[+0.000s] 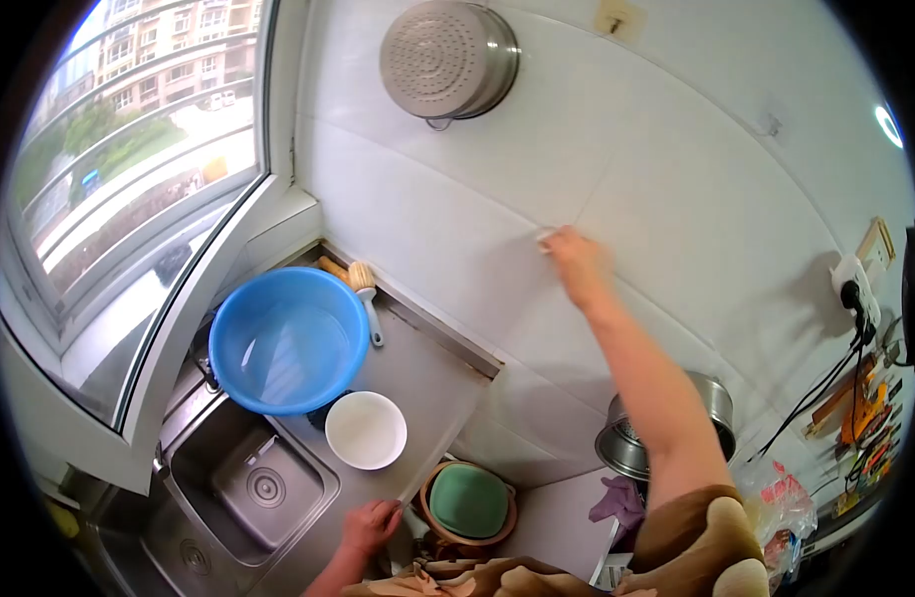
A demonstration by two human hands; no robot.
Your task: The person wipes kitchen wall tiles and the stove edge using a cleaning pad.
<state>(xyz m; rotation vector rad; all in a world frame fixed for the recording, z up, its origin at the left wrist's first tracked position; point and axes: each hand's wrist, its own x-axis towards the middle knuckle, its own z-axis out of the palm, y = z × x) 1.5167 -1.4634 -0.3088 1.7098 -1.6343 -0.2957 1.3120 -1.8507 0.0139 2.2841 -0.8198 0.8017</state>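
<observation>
My right hand (575, 261) is stretched up against the white tiled wall (457, 214), its fingers closed round a small whitish thing at their tips, too small to name. Low in the view, my left hand (370, 527) is closed at the front edge of the steel counter (427, 383); what it holds, if anything, is hidden. Just beyond that hand stands a white bowl (366, 430), beside a large blue basin (289, 340). A brush with a white handle (375, 318) lies right of the basin.
A steel double sink (266, 486) is at the lower left, below an open window (194, 289). A perforated steel pot (447, 60) hangs on the wall. A green basin (468, 500), a steel pot (714, 403), a purple cloth (618, 502) and cables (825, 373) are lower right.
</observation>
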